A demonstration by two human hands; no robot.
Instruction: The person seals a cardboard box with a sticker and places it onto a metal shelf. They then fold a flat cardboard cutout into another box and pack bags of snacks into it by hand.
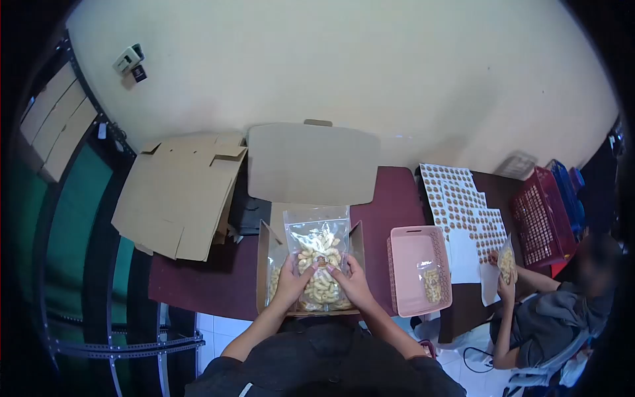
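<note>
A clear zip-top pouch [321, 278] full of pale, curved snack pieces is held upright-looking over an open cardboard box [262, 248]. My left hand [292, 283] grips its left side, with the thumb on the front. On the other side my right hand [353, 283] is closed the same way, its thumb near a small brown sticker [322, 261]. The box's lid [313, 163] is folded back toward the wall. Another pouch [274, 281] shows partly at the box's left inside, mostly hidden by my left hand.
Flattened cardboard boxes [178, 192] are stacked on the left of the maroon table [397, 192]. To the right, a pink basket [397, 278] contains one pouch. Farther right lie sticker sheets [456, 198] and a red crate [542, 212]; a seated co-worker [549, 324] holds another pouch.
</note>
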